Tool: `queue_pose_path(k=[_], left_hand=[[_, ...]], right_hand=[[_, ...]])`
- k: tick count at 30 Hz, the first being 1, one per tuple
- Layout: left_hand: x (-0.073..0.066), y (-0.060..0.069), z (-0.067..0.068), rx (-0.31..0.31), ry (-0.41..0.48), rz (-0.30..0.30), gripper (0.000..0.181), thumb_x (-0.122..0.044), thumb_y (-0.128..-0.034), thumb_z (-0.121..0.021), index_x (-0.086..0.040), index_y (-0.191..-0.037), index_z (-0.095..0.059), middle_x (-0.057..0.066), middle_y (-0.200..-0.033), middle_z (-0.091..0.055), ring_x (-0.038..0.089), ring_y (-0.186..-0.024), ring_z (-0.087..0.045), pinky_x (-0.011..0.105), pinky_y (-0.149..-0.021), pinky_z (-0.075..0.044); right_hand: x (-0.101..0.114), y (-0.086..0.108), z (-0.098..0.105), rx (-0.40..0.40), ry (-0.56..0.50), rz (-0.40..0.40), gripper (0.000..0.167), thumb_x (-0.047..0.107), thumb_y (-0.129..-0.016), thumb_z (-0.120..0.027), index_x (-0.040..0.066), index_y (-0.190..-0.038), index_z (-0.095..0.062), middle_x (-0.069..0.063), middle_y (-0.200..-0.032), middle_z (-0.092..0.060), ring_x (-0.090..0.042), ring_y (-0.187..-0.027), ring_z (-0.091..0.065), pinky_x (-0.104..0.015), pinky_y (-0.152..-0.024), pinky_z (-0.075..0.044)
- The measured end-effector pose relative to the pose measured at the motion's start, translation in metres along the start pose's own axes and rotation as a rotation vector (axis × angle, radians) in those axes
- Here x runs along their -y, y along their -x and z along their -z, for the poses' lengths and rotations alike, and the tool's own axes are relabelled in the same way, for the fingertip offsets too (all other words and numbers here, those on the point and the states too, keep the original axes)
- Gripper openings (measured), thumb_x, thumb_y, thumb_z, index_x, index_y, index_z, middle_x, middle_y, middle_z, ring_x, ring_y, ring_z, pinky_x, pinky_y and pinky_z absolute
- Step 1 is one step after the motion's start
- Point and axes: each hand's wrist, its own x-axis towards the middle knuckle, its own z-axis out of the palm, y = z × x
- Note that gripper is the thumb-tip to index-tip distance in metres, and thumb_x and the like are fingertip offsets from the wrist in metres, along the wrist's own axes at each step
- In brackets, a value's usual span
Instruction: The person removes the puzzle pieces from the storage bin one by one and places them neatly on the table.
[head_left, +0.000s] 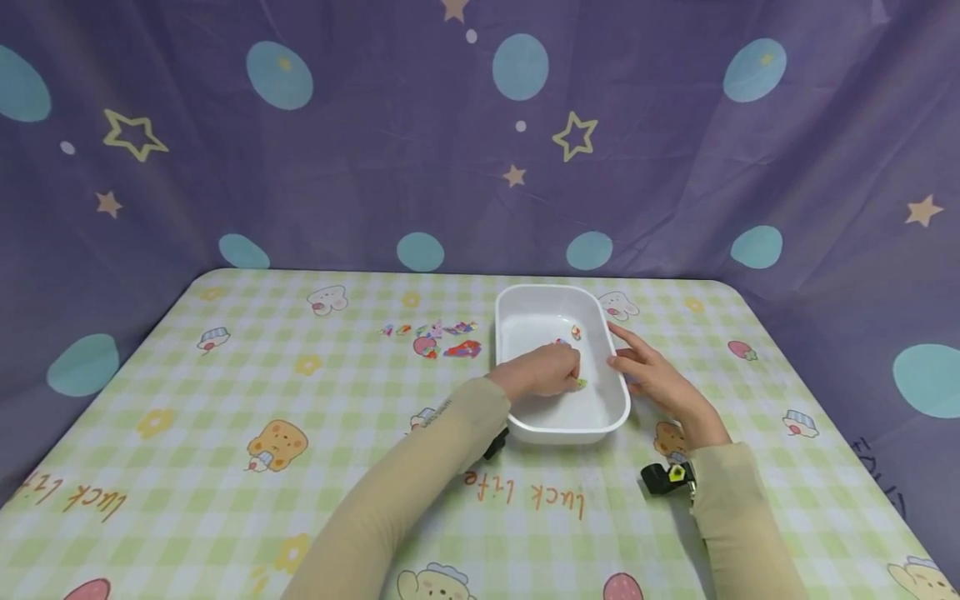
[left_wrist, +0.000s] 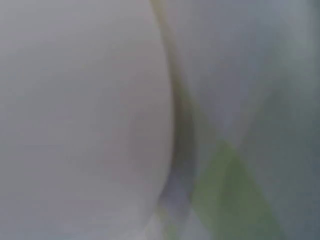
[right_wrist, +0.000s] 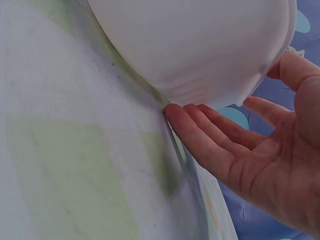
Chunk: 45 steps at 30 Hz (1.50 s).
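Note:
In the head view, my left hand (head_left: 546, 370) reaches over the near-left rim into a white rectangular container (head_left: 564, 430). Its fingers are curled, and a small yellow-green piece (head_left: 581, 383) shows at the pinching fingertips. My right hand (head_left: 660, 379) touches the container's right side, fingers nearly straight against the outer wall and thumb by the rim. The right wrist view shows those fingers (right_wrist: 200, 135) against the wall's lower part. Another small colourful piece (head_left: 576, 332) lies inside the container, and one more is partly hidden behind the left hand. Only a blurred pale wall (left_wrist: 80, 120) fills the left wrist view.
Several small colourful flat pieces (head_left: 462, 349) lie on the table just left of the container. A green-and-white checked cloth (head_left: 187, 492) with printed cartoons covers the table. Behind it hangs a purple curtain (head_left: 450, 183) with stars and ovals.

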Motion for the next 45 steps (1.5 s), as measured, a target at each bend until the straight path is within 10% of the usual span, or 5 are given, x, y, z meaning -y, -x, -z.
queue_pose_path(k=[23, 45], left_hand=[[0.021, 0.030, 0.040, -0.200, 0.131, -0.003, 0.010, -0.022, -0.0891, -0.058, -0.013, -0.093, -0.059, -0.003, -0.090, -0.061, 0.010, -0.078, -0.052, 0.023, -0.074, -0.041], [0.075, 0.080, 0.064, -0.352, 0.174, 0.103, 0.006, -0.022, -0.0898, -0.057, -0.016, -0.089, -0.059, -0.004, -0.085, -0.059, 0.013, -0.073, -0.051, 0.028, -0.069, -0.043]], right_hand=[[0.001, 0.000, 0.001, 0.010, -0.007, 0.007, 0.065, 0.027, -0.094, -0.048, 0.024, -0.147, -0.011, -0.028, -0.135, -0.035, -0.031, -0.110, -0.050, -0.035, -0.080, -0.050], [0.000, 0.001, -0.001, 0.010, -0.008, 0.010, 0.065, 0.030, -0.093, -0.049, 0.024, -0.147, -0.012, -0.026, -0.136, -0.036, -0.030, -0.113, -0.048, -0.038, -0.087, -0.047]])
